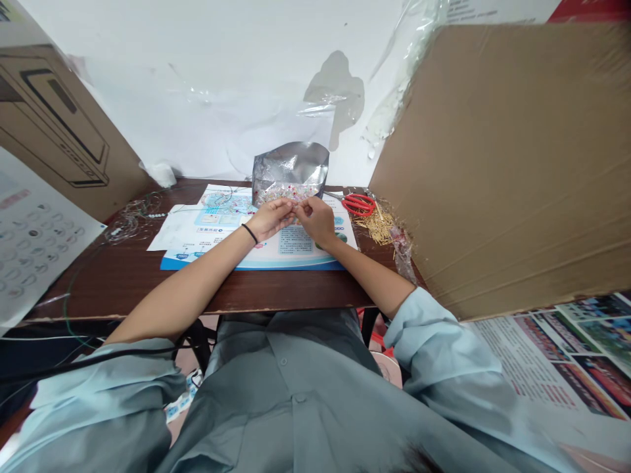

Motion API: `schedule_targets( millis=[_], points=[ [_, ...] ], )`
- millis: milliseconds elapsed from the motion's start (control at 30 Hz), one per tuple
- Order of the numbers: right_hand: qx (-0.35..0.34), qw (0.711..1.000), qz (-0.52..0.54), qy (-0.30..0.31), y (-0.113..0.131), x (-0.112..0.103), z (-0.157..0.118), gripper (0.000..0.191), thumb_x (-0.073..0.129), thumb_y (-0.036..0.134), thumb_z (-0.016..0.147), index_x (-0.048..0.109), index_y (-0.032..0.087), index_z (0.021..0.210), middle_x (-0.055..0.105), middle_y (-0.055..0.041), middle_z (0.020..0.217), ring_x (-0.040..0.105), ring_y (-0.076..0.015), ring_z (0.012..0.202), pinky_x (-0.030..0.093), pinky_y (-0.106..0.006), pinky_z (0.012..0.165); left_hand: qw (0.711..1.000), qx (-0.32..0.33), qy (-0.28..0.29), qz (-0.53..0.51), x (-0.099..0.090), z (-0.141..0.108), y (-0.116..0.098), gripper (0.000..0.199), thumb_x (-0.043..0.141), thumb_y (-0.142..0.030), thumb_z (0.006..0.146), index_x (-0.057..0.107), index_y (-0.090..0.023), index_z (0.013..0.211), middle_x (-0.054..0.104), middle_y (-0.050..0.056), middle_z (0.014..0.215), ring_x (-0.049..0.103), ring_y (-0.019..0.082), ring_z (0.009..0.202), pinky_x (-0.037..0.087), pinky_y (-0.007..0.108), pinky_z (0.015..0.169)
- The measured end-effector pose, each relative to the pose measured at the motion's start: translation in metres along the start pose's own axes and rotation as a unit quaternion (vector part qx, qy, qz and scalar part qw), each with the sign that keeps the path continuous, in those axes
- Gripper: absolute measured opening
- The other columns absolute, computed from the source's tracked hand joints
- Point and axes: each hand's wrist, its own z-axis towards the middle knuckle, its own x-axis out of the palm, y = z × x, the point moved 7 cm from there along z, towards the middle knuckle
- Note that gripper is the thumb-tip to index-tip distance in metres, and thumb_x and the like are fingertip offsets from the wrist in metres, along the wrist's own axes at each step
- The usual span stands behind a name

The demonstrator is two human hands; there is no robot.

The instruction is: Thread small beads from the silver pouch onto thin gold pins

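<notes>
My left hand (pixel 270 220), with a black band at the wrist, has its palm turned up and its fingertips pinched together. My right hand (pixel 315 218) meets it fingertip to fingertip, also in a pinch. Whatever lies between the fingers is too small to make out. Just behind both hands stands an open silver pouch (pixel 290 168) with many small clear and coloured beads (pixel 280 191) at its front. Beneath the hands lies a printed sheet (pixel 224 226) with a blue edge.
Red-handled scissors (pixel 359 204) rest right of the pouch, beside a heap of thin golden sticks (pixel 378 226) and a crumpled clear bag (pixel 403 253). Tangled clear thread (pixel 131 220) is at the left of the brown table (pixel 276 289). Cardboard (pixel 517 164) walls off the right side.
</notes>
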Motion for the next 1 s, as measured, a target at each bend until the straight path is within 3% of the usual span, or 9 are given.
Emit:
schedule_targets(
  millis=[433, 1000],
  points=[
    [0.009, 1.000, 0.008, 0.011, 0.0040, -0.0018, 0.0001, 0.025, 0.064, 0.013, 0.089, 0.051, 0.024, 0.071, 0.057, 0.0033, 0.073, 0.052, -0.0152, 0.071, 0.043, -0.032, 0.076, 1.000, 0.006, 0.012, -0.015, -0.0035, 0.0046, 0.0024, 0.009, 0.076, -0.006, 0.092, 0.071, -0.010, 0.086, 0.072, 0.004, 0.078, 0.068, 0.007, 0.069, 0.056, 0.016, 0.070],
    [-0.003, 1.000, 0.007, -0.010, 0.0007, -0.0012, 0.0000, 0.024, 0.066, 0.015, 0.089, 0.052, 0.023, 0.071, 0.057, 0.0036, 0.072, 0.052, -0.0145, 0.070, 0.042, -0.031, 0.074, 1.000, 0.006, -0.005, 0.006, 0.0013, -0.0006, -0.0008, 0.012, 0.070, -0.005, 0.096, 0.071, -0.011, 0.085, 0.071, 0.002, 0.074, 0.065, 0.006, 0.065, 0.057, 0.016, 0.069]
  ],
)
